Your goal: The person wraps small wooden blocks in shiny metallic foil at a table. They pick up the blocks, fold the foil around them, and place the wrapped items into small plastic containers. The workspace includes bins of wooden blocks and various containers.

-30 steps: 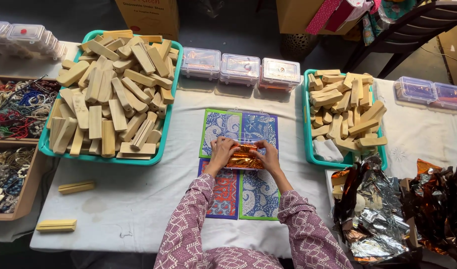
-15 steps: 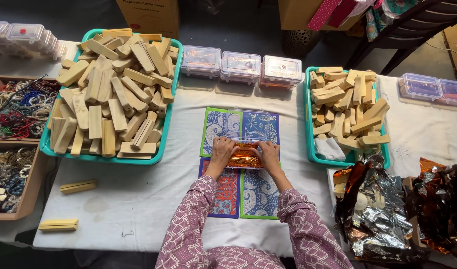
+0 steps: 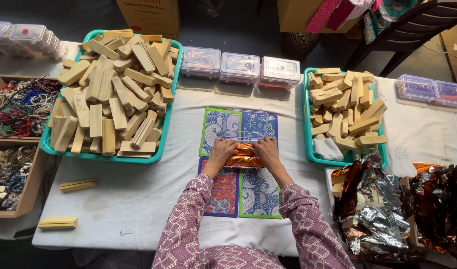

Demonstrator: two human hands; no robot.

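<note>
Pressing from both sides, the left hand [image 3: 221, 152] and right hand [image 3: 266, 151] close their fingers on a crinkly orange foil-wrapped bundle [image 3: 243, 158] at frame centre, over patterned blue paper cards [image 3: 258, 192]; even thumb pressure would likely keep the foil snug.

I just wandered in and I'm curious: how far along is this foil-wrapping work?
Looks done: three closed clear plastic boxes lined up behind the mat. In hand: the left hand and right hand press a shiny orange foil-wrapped bundle at an open clear box. Left: two teal trays heaped with pale wooden blocks, large and small, apparently unwrapped.
</note>
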